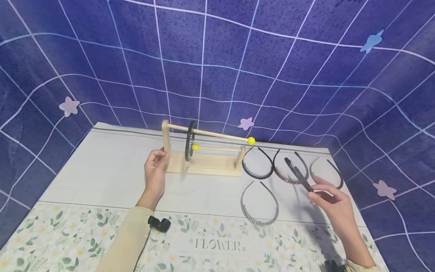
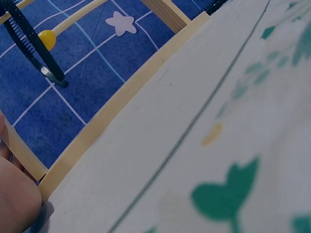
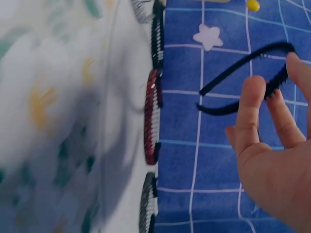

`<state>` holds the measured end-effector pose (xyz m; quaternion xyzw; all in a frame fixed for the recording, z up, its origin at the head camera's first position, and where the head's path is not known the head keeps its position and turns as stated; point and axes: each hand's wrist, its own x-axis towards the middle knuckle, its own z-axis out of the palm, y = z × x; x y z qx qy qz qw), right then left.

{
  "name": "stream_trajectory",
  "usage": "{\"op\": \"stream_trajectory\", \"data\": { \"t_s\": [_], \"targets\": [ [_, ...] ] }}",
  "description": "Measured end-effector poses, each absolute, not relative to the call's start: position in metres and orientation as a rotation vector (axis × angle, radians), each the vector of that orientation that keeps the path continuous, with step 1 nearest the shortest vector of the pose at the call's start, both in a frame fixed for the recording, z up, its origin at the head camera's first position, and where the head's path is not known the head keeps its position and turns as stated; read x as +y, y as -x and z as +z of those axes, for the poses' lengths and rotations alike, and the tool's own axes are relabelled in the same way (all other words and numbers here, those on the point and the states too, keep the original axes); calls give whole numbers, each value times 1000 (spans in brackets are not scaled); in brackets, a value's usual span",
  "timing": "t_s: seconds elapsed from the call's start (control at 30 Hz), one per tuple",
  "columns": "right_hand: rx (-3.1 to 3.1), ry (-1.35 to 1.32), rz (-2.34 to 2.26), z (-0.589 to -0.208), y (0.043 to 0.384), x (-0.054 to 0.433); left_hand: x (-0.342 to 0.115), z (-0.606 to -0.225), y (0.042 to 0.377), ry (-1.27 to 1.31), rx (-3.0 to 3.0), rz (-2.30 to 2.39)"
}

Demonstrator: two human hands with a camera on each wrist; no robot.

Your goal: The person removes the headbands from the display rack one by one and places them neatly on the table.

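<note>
My left hand [image 1: 155, 174] grips the left upright of a wooden stand [image 1: 204, 168], low down near its base. Two rods with yellow ball ends run across the stand. Black toothed hair bands [image 1: 188, 145] hang on the upper, longer rod; how many hang there is hard to tell. My right hand [image 1: 336, 207] pinches another black headband [image 1: 297, 172] between thumb and fingers, above the table to the right. In the right wrist view this headband [image 3: 248, 58] shows its teeth, and its two ends point away from the hand [image 3: 272, 160].
Right of the stand lie a black headband [image 1: 257, 176], a dark red one [image 1: 283, 179] and a dark one [image 1: 336, 175] partly behind my right hand. A grey headband [image 1: 259, 223] lies nearer me. A blue gridded cloth [image 1: 217, 75] rises behind the table [image 1: 102, 173].
</note>
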<state>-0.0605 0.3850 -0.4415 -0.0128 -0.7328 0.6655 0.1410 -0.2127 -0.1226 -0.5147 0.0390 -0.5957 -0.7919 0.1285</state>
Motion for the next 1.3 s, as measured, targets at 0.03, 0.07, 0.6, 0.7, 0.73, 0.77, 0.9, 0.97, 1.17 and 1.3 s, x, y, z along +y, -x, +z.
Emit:
{"op": "stream_trajectory", "data": {
  "t_s": [0.03,0.07,0.6,0.7,0.73,0.77,0.9,0.97,1.17,1.3],
  "targets": [
    [-2149,37,1905,-443,58,388,-123,-515,213,-114,-1733,-2304],
    [-2184,33,1881,-445,56,390,-123,-515,212,-114,-1736,-2306],
    [-2487,6,1610,-459,39,425,-122,-515,213,-113,-1754,-2288],
    [-2557,-48,1522,-461,36,430,-123,-516,213,-112,-1755,-2287],
    [-2578,-65,1495,-462,35,432,-123,-516,213,-110,-1755,-2287],
    [-2593,-92,1467,-462,35,433,-123,-516,213,-109,-1758,-2285],
    [-2613,-214,1435,-467,33,440,-123,-516,213,-103,-1756,-2282],
    [-2618,-289,1421,-471,33,445,-123,-516,214,-106,-1753,-2283],
    [-2661,-400,1406,-477,30,456,-122,-516,214,-117,-1757,-2274],
    [-2696,-389,1419,-479,28,460,-122,-515,214,-126,-1740,-2280]
  ]
}}
